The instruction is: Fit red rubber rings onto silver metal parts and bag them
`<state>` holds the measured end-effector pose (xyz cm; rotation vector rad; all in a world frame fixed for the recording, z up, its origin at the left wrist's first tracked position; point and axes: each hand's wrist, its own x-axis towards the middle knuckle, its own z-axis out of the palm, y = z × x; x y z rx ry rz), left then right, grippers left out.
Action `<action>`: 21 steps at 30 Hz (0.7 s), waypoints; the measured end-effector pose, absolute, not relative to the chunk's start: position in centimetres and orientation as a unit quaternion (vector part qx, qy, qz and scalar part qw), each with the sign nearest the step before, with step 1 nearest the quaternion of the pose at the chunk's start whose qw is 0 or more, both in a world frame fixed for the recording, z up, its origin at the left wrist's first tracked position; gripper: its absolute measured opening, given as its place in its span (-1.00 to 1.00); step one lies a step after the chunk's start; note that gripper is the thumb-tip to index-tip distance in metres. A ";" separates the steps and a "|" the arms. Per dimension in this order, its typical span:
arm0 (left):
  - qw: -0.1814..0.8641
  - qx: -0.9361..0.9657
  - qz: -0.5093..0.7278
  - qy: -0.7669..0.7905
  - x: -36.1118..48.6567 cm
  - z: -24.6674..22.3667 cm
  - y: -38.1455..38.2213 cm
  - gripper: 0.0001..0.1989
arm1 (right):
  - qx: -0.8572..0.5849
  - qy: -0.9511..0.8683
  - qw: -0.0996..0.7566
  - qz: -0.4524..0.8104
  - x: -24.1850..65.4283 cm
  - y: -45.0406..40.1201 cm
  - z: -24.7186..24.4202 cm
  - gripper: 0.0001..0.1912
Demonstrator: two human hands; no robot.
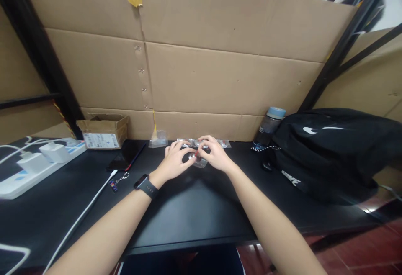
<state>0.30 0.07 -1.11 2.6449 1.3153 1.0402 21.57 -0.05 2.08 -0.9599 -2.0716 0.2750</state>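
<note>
Between my two hands is a small clear plastic bag (201,163) with a red strip along its top and something round and shiny inside. My left hand (174,160), with a dark watch (146,186) on its wrist, pinches the bag's left side. From the right, the thumb and fingertips of my right hand (216,154) close on the red strip. Just behind my fingers lies a row of similar clear packets (225,143), partly hidden by the hands. A flat clear bag (158,139) lies to their left, against the cardboard.
A cardboard wall (201,74) closes off the back of the black table (194,212). Leftward are an open carton (105,134), a dark phone (125,156), a keychain (114,184), a white cable (84,214) and a power strip (31,174). A bottle (266,128) and black bag (333,153) stand right.
</note>
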 end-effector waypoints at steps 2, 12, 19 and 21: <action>0.009 0.856 0.308 0.414 0.0 -1.1 0.2 -0.69 | -0.382 -0.840 0.373 0.100 21.9 -0.1 2.1 -0.94; -0.031 0.830 0.247 0.500 -4.3 -1.5 3.4 -0.81 | -0.363 -0.903 0.171 0.151 22.7 -1.0 2.7 -0.93; 0.012 0.849 0.220 0.480 -4.7 -2.3 4.0 -0.91 | -0.349 -0.888 0.238 0.182 24.3 0.2 2.9 -0.92; 0.020 0.851 0.230 0.472 -4.6 -2.5 4.0 -0.95 | -0.399 -0.866 0.269 0.139 25.3 1.0 2.5 -0.83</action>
